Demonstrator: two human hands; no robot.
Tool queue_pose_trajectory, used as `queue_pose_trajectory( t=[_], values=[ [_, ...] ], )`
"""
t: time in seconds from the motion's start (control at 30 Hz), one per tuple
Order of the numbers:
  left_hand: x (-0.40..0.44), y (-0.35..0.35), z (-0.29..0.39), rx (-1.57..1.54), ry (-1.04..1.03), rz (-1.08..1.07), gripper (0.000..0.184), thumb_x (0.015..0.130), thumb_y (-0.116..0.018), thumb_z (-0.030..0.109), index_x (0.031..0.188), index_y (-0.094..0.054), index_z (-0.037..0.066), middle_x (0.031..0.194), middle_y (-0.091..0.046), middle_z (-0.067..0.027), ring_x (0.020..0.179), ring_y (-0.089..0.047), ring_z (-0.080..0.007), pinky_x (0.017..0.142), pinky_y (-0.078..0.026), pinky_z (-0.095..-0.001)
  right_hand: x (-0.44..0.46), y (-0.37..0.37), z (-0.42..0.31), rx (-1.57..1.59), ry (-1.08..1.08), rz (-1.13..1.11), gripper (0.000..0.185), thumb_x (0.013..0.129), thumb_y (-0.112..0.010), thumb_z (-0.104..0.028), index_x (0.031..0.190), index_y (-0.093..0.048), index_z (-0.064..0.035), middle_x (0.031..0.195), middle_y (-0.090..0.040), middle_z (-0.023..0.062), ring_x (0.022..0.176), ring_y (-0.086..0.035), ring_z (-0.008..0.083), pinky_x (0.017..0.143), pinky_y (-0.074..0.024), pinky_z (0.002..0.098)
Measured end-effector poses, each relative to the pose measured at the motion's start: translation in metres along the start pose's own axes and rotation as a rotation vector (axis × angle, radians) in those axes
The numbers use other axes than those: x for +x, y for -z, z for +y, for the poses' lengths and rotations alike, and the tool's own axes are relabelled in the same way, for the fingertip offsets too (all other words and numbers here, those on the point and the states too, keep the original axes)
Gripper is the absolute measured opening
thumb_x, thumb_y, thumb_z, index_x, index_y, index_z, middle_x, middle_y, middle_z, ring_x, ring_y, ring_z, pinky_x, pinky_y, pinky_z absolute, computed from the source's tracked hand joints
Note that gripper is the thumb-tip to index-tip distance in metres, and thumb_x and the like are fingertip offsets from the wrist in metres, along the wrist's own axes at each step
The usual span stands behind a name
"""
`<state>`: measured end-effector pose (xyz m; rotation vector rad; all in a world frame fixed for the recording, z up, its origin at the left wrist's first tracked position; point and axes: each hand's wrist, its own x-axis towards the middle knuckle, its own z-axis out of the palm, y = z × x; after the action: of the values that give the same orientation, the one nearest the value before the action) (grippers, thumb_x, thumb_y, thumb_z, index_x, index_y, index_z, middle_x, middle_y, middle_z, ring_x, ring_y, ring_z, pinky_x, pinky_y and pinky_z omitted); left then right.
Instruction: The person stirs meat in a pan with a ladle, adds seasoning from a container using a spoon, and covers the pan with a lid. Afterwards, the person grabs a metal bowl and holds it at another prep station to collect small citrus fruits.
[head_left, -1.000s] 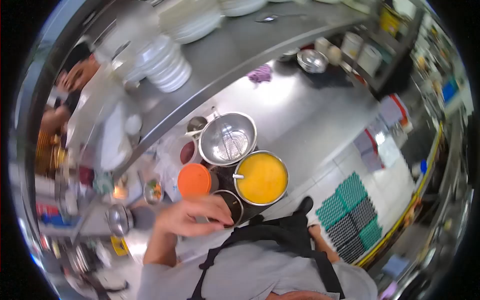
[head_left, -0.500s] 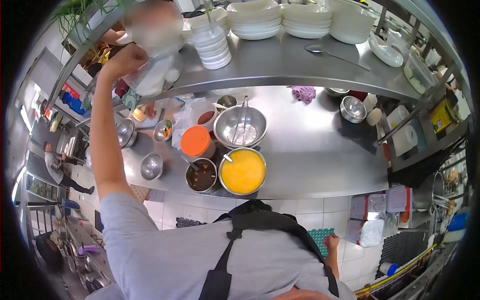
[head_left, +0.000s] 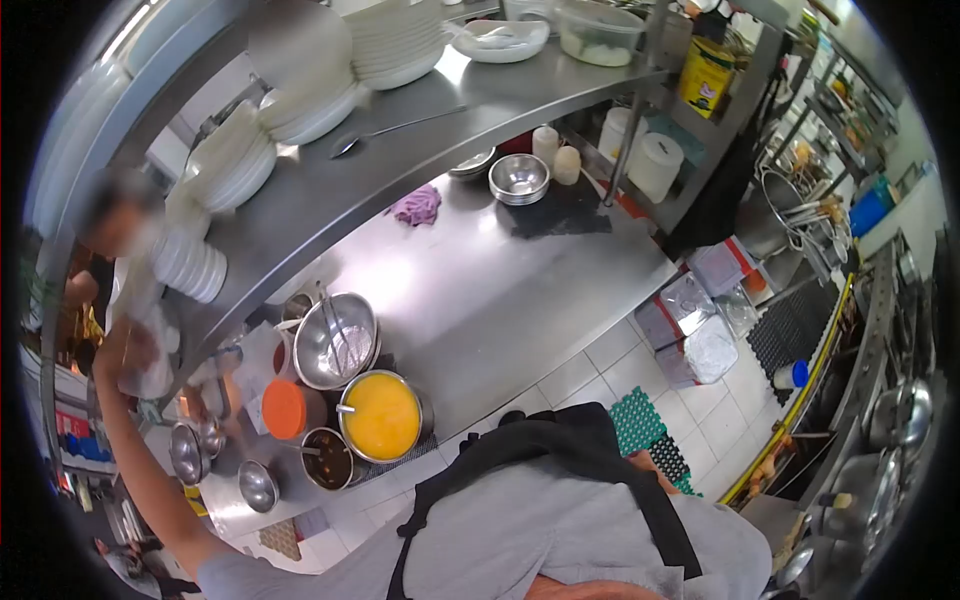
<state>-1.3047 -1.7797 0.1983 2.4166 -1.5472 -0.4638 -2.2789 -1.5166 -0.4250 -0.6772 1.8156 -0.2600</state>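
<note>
My left arm reaches up and away to the left end of the raised steel shelf. My left hand (head_left: 128,348) is at a clear plastic container or bag (head_left: 152,372) with white contents; its fingers are blurred, so I cannot tell whether they grip it. Beside it stands a stack of small white dishes (head_left: 190,268). At my right side a bit of skin (head_left: 652,466) shows past the black strap, the fingers of my right hand hidden. On the counter below are a pot of yellow liquid (head_left: 382,418), a pot of dark sauce (head_left: 328,462) and an orange-lidded tub (head_left: 290,410).
A steel bowl with tongs (head_left: 335,342) stands behind the pots. White bowls (head_left: 232,160) and a long spoon (head_left: 395,128) rest on the shelf. A purple cloth (head_left: 415,205) and stacked metal bowls (head_left: 519,178) lie farther right. Another person (head_left: 112,215) is beyond the shelf.
My view has swung to the right, so the counter and shelf appear shifted left and tilted. My left hand remains at the clear plastic item; my right hand has become mostly hidden.
</note>
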Motion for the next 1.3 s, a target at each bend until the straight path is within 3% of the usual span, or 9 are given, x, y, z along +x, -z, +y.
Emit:
queue_pose_trajectory(
  t=[0.33,0.43,0.53,0.77,0.9,0.93,1.03,1.13,1.3],
  values=[
    [-0.050,-0.040,0.048,0.016,0.042,0.156,0.023,0.083,-0.071,0.022,0.096,-0.058,0.008,0.075,-0.060,-0.0075,0.058,-0.058,-0.0186,0.051,-0.048,-0.0327,0.074,0.116,0.000,-0.152,0.183,0.007,0.014,0.087,-0.057,-0.008,0.090,-0.066,0.0018,0.069,-0.066,0.0138,0.054,-0.066,0.0261,0.046,-0.0553,0.0400],
    [-0.026,-0.034,0.036,-0.277,0.207,0.242,0.034,0.071,-0.073,0.003,0.098,-0.053,0.006,0.069,-0.057,-0.0099,0.052,-0.059,-0.0241,0.044,-0.047,-0.0363,0.130,0.180,0.015,0.232,0.003,0.138,0.017,0.088,-0.055,-0.008,0.090,-0.067,0.0035,0.069,-0.068,0.0164,0.050,-0.067,0.0273,0.042,-0.0552,0.0400],
    [-0.035,-0.047,0.058,0.049,0.184,0.290,0.035,0.068,-0.072,0.000,0.095,-0.050,0.003,0.067,-0.054,-0.0108,0.045,-0.056,-0.0247,0.038,-0.044,-0.0402,0.155,0.234,0.020,0.275,0.015,0.194,0.018,0.087,-0.056,-0.012,0.097,-0.061,0.0025,0.073,-0.066,0.0158,0.056,-0.069,0.0289,0.043,-0.0556,0.0396],
    [-0.035,-0.043,0.033,0.084,-0.187,0.457,0.029,0.076,-0.065,0.003,0.102,-0.052,-0.002,0.076,-0.057,-0.0147,0.066,-0.060,-0.0277,0.058,-0.049,-0.0387,0.141,0.228,-0.004,0.154,-0.080,0.136,0.021,0.087,-0.058,-0.008,0.105,-0.059,0.0013,0.080,-0.069,0.0184,0.061,-0.070,0.0302,0.054,-0.0601,0.0437],
    [0.028,0.016,-0.082,0.544,-0.223,0.445,0.030,0.084,-0.055,0.003,0.113,-0.052,-0.006,0.096,-0.061,-0.0256,0.095,-0.060,-0.0401,0.084,-0.046,-0.0458,0.117,0.171,-0.028,0.082,-0.020,-0.073,0.015,0.082,-0.068,-0.008,0.069,-0.063,-0.0023,0.065,-0.065,0.0129,0.055,-0.068,0.0258,0.048,-0.0571,0.0403],
    [0.022,0.020,-0.080,0.594,-0.170,0.501,0.030,0.086,-0.054,0.004,0.115,-0.052,-0.004,0.101,-0.062,-0.0268,0.099,-0.060,-0.0415,0.087,-0.046,-0.0463,0.118,0.163,-0.036,-0.388,0.111,-0.144,0.018,0.083,-0.068,-0.012,0.067,-0.064,-0.0042,0.068,-0.067,0.0111,0.056,-0.069,0.0229,0.050,-0.0579,0.0401],
    [-0.008,0.016,-0.043,0.655,-0.170,0.676,0.030,0.092,-0.051,0.010,0.120,-0.054,-0.001,0.112,-0.062,-0.0289,0.110,-0.059,-0.0440,0.092,-0.046,-0.0490,0.143,0.133,-0.021,-0.433,0.138,-0.059,0.017,0.082,-0.072,-0.026,0.089,-0.078,-0.0122,0.078,-0.073,0.0060,0.069,-0.069,0.0159,0.069,-0.0564,0.0351],
    [-0.062,-0.012,0.053,0.689,0.082,0.813,0.033,0.100,-0.045,0.018,0.127,-0.054,0.002,0.121,-0.061,-0.0282,0.115,-0.058,-0.0449,0.093,-0.048,-0.0508,0.191,0.130,-0.009,-1.218,0.674,-0.276,0.015,0.083,-0.069,-0.024,0.092,-0.076,-0.0140,0.082,-0.073,0.0058,0.073,-0.071,0.0155,0.072,-0.0571,0.0354],
    [-0.088,-0.035,0.058,0.732,0.063,1.104,0.035,0.106,-0.039,0.023,0.130,-0.055,0.004,0.125,-0.062,-0.0251,0.111,-0.060,-0.0441,0.089,-0.049,-0.0518,0.160,0.158,-0.075,-0.232,-0.016,-0.203,0.019,0.087,-0.064,-0.014,0.103,-0.069,-0.0033,0.082,-0.071,0.0123,0.060,-0.069,0.0236,0.052,-0.0577,0.0375]
  ],
)
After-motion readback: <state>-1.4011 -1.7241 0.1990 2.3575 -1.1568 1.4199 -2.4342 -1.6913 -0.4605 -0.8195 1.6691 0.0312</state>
